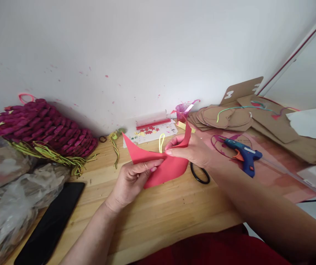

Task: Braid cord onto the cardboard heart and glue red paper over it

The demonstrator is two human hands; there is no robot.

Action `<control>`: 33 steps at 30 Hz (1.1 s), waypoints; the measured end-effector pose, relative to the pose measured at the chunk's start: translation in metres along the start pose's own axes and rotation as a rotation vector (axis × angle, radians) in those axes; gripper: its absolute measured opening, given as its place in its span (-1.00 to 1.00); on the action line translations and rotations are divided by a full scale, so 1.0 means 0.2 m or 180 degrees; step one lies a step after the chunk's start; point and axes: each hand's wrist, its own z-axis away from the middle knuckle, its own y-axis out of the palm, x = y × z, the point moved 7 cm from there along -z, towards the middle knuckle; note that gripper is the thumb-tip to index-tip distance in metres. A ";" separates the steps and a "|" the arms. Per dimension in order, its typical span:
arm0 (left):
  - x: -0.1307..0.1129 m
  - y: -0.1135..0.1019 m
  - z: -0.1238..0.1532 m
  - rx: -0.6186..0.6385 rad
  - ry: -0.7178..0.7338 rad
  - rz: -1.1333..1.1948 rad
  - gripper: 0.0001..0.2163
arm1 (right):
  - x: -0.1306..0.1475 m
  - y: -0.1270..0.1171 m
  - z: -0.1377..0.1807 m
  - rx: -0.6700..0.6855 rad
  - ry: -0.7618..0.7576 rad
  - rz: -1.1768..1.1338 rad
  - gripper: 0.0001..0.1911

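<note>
A sheet of red paper, curved with two corners pointing up, is held above the wooden table by both hands. My left hand pinches its lower left part between thumb and fingers. At the upper right edge, my right hand grips the paper with thumb and fingertips. A yellow loop of cord shows just behind the paper's top edge; whether it touches the paper I cannot tell. Below my right hand lies a black scissors handle, its blades hidden.
A blue glue gun lies on the right near stacked cardboard pieces. Star cutouts lie on white paper at the back, beside a purple cup. On the left are a magenta layered craft, a black phone and plastic bags.
</note>
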 end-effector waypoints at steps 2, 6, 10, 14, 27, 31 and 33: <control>0.01 0.00 0.00 -0.0003 -0.0061 0.0018 -0.74 | -0.02 0.01 0.00 0.0009 0.0083 -0.0098 -0.91; 0.02 -0.02 -0.01 -0.0110 -0.0178 0.0126 -0.77 | 0.00 0.01 0.00 0.0027 -0.0137 -0.0390 -0.86; 0.03 -0.03 -0.01 -0.0127 -0.0220 0.0168 -0.78 | 0.01 -0.03 0.01 -0.0170 -0.0064 -0.0664 -0.79; 0.03 -0.04 -0.01 -0.0146 -0.0236 0.0163 -0.78 | 0.02 -0.03 0.02 -0.0277 0.0064 -0.0858 -0.77; 0.04 -0.05 -0.02 -0.0014 -0.0309 0.0064 -0.77 | -0.04 -0.02 -0.02 -0.0333 -0.0208 -0.0981 -0.80; 0.04 -0.05 -0.02 -0.0007 -0.0301 0.0071 -0.77 | -0.06 -0.01 -0.02 -0.0286 0.0000 -0.1105 -0.79; 0.04 -0.05 -0.02 0.0010 -0.0315 0.0077 -0.77 | -0.06 0.00 -0.02 -0.0265 0.0044 -0.1203 -0.78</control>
